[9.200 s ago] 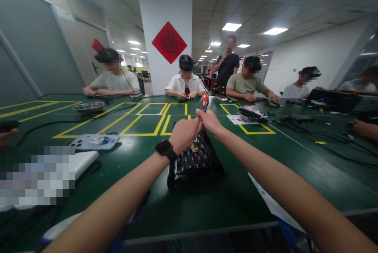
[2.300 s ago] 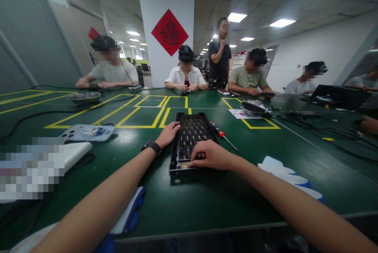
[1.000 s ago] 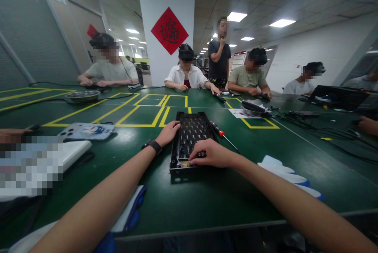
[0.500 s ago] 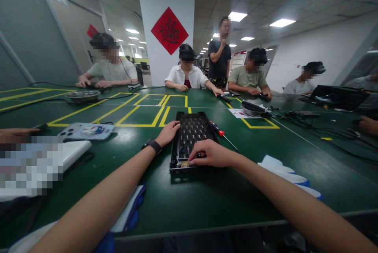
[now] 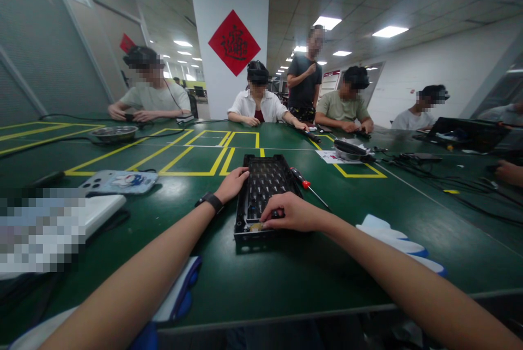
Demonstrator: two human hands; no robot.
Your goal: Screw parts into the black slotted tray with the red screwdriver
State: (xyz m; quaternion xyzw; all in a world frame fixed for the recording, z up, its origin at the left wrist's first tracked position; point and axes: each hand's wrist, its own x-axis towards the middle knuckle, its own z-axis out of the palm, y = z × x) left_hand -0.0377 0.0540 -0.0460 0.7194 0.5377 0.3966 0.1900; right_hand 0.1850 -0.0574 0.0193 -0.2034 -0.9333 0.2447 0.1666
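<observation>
A shallow black case [image 5: 241, 211] lies lengthwise before me on the green table, with rows of small metal bits inside. My left hand [image 5: 233, 183], with a dark band on the wrist, holds the case's left side, its fingertips over the rim. At the near end, my right hand [image 5: 281, 212] is pinched closed low over the case. Whatever sits between its fingertips is too small to make out. A small yellowish piece [image 5: 256, 227] shows right by those fingertips, in the near end of the case. Beside the case on the right rests a red-and-black screwdriver [image 5: 302, 178].
A phone in a printed case [image 5: 122, 181] and a white object, partly blurred [image 5: 102, 213], lie at left. White-and-blue gloves [image 5: 392, 241] lie at right, another [image 5: 180, 290] under my left forearm. Metal bowls [image 5: 114, 133], cables [image 5: 433, 175] and several people surround the table.
Both my hands stay nearly in place on the case. At the far left, another person's hand has left the view. The standing person's raised hand has dropped lower.
</observation>
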